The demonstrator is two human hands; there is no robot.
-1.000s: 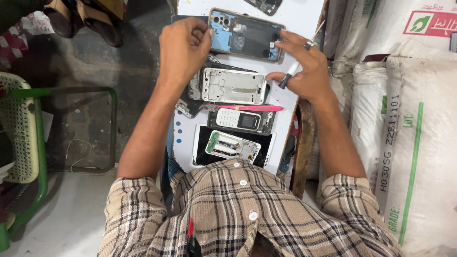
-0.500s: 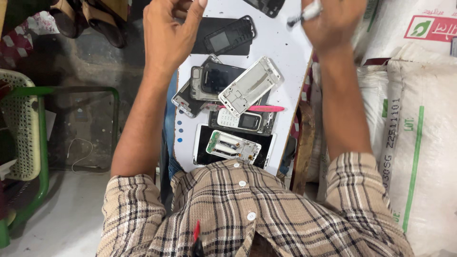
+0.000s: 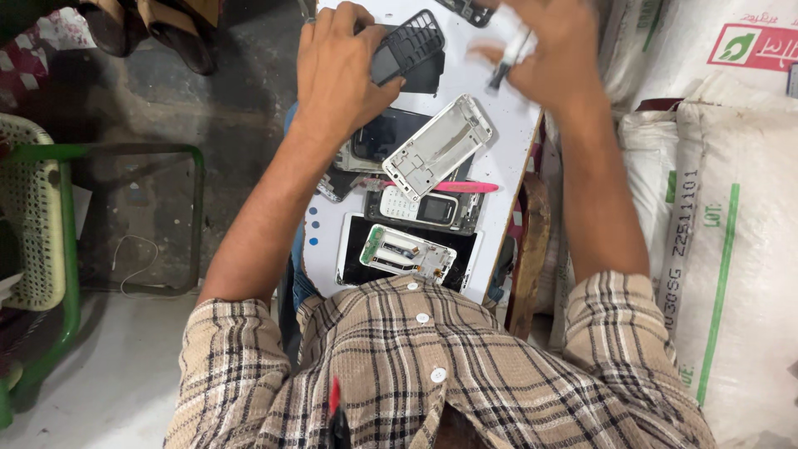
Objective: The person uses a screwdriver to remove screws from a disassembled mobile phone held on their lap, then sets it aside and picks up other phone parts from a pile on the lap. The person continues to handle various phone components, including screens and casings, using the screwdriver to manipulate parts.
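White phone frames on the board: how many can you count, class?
2. One white frame lies tilted mid-board, beside the left hand; another white frame lies nearest the checked shirt. Others may hide under the hands.

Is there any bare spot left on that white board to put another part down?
Little. One bare strip of the white board lies along its left edge, beside the black panel. Another runs down the right edge, between the white frame and the pink tool. The middle is crowded with stacked phones, and the left hand and right hand cover the far end.

Board (image 3: 507, 150) crowded w/ phone parts (image 3: 438, 147) (bare strip at right edge), sacks (image 3: 731, 249) block beyond.
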